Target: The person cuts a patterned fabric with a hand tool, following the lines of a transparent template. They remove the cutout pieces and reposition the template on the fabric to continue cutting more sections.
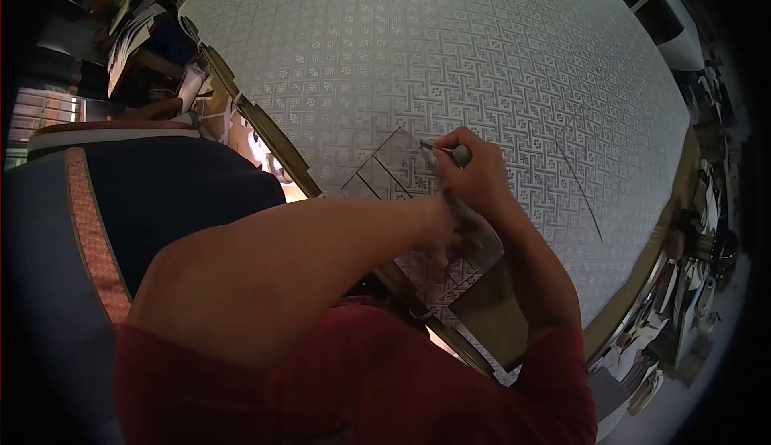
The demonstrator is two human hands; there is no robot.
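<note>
My right hand (pixel 474 168) is closed around a small tool with a rounded grey end (pixel 460 156). Its thin tip (pixel 426 144) points left, close over a pale sheet (pixel 482 51) with a silvery lattice and flower pattern. Just below, my left hand (pixel 440 230) crosses in, slightly blurred, its fingers apart and bent downward. Beside those fingers lies a clear, straight-edged piece (pixel 487 248), partly covered by my wrist and hand. Straight dark lines (pixel 368 164) mark the sheet left of the tool, and a longer dark line (pixel 580 192) runs across its right side.
Brown table surface (pixel 490 316) shows beside my right forearm, and a wooden edge (pixel 273 152) borders the sheet on the left. Dark blue cloth (pixel 177 180) bulges at the left. Assorted tools and papers (pixel 675 308) crowd the right side; more clutter (pixel 157 51) stands at upper left.
</note>
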